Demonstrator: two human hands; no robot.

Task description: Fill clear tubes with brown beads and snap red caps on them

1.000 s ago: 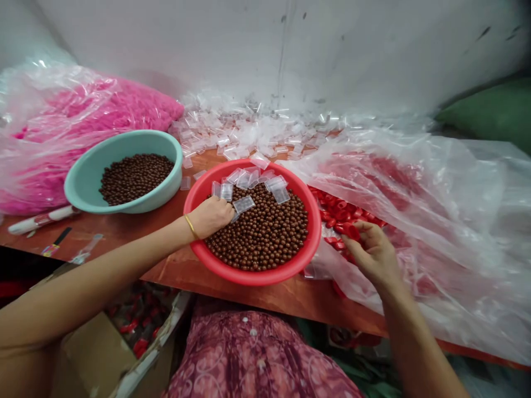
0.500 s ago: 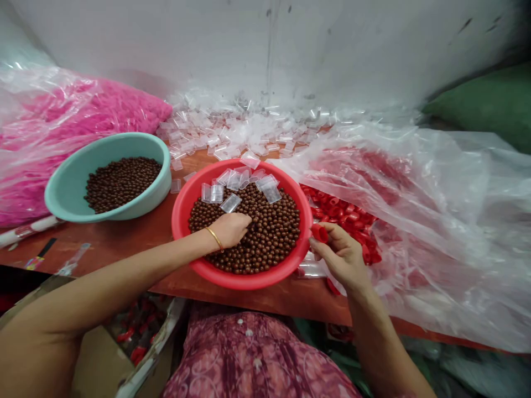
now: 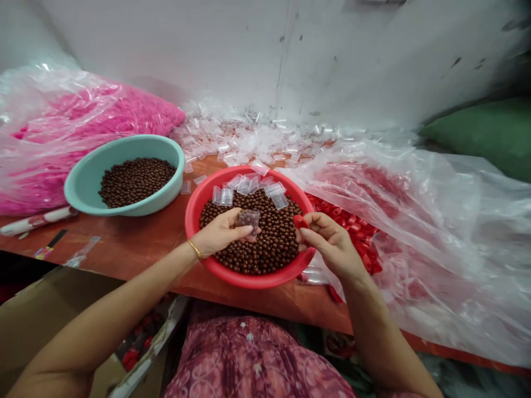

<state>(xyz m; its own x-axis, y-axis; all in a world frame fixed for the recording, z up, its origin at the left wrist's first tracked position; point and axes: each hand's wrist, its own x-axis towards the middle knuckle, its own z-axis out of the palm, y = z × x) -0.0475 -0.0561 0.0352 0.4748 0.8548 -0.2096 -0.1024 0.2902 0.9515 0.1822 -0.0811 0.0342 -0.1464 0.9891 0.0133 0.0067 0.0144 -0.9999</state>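
Observation:
Over the red basin my left hand pinches a small clear plastic container between thumb and fingers. Whether balls are inside it I cannot tell, as brown shows through its walls. My right hand, at the basin's right rim, grips a small red plastic cap with thumb and fingertips. The two hands are apart. Shiny brown balls fill the basin, and several clear containers lie on them toward the back.
A teal basin of brown balls stands left, before a bag of pink pieces. Many clear containers lie along the wall. Right are red caps under plastic sheeting. A cardboard box sits below the table edge.
My left hand has risen from among the balls, and the clear container now shows in its fingers. My right hand has moved slightly left with the red cap. The view has shifted slightly.

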